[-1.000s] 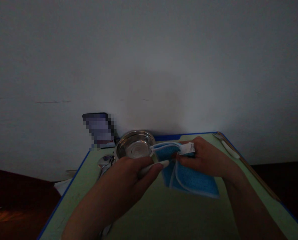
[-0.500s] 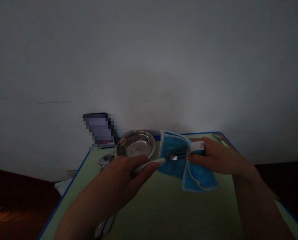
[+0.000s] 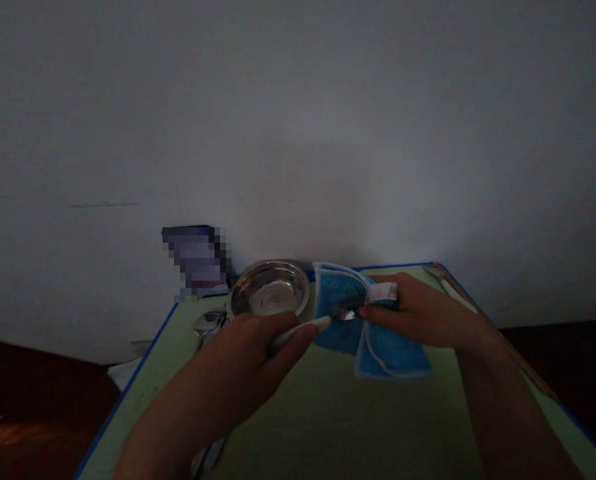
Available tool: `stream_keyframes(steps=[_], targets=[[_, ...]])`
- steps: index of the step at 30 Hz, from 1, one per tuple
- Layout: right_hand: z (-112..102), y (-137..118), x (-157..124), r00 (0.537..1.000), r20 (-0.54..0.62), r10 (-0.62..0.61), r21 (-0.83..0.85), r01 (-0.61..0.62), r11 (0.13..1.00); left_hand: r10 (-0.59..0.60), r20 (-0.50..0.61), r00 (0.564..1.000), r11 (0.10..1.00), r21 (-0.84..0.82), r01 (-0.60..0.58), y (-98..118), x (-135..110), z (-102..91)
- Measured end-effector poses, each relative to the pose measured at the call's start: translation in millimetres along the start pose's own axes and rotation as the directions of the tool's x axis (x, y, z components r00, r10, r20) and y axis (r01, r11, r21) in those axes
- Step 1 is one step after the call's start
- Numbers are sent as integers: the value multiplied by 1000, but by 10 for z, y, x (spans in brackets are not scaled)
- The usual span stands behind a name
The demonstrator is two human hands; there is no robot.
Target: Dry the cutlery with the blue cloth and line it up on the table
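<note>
My left hand (image 3: pixel 268 353) is closed around the white handle (image 3: pixel 322 324) of what looks like a fork. Its shiny metal head (image 3: pixel 348 312) points right into a folded blue cloth (image 3: pixel 341 290) with white edging. With thumb and fingers, my right hand (image 3: pixel 418 310) pinches the cloth about the metal end, which is partly hidden by the folds. A white label (image 3: pixel 384 291) sticks out of the cloth by my right fingers. Both hands are just above the table.
A steel bowl (image 3: pixel 268 290) stands at the table's back edge. A spoon (image 3: pixel 209 321) lies left of it, beside a blurred-out tilted screen (image 3: pixel 198 260). More metal cutlery (image 3: pixel 211 457) shows under my left forearm. A white-handled utensil (image 3: pixel 451 288) lies at the green table's (image 3: pixel 358 427) right edge.
My right hand and the cloth have shifted slightly left along the metal head, toward the handle. My left hand keeps its hold almost in place.
</note>
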State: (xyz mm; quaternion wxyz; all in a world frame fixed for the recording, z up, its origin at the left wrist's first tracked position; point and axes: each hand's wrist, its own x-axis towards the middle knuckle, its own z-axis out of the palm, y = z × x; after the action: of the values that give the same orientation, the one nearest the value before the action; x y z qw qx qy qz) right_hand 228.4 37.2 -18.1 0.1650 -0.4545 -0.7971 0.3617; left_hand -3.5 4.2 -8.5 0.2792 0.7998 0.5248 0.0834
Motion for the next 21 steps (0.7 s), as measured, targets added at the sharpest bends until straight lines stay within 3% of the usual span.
stream_keyframes(steps=[6, 15, 21], targets=[[4, -12, 14, 1000, 7, -21, -42, 21, 999, -7, 17, 1000, 1000, 17, 7, 10, 2, 11], [-4, -65, 0, 998, 50, -40, 58, 37, 998, -18, 38, 999, 999, 32, 17, 30, 15, -1], [14, -41, 11, 1000, 4, 5, 9, -5, 1000, -7, 27, 1000, 1000, 24, 6, 1, 3, 8]])
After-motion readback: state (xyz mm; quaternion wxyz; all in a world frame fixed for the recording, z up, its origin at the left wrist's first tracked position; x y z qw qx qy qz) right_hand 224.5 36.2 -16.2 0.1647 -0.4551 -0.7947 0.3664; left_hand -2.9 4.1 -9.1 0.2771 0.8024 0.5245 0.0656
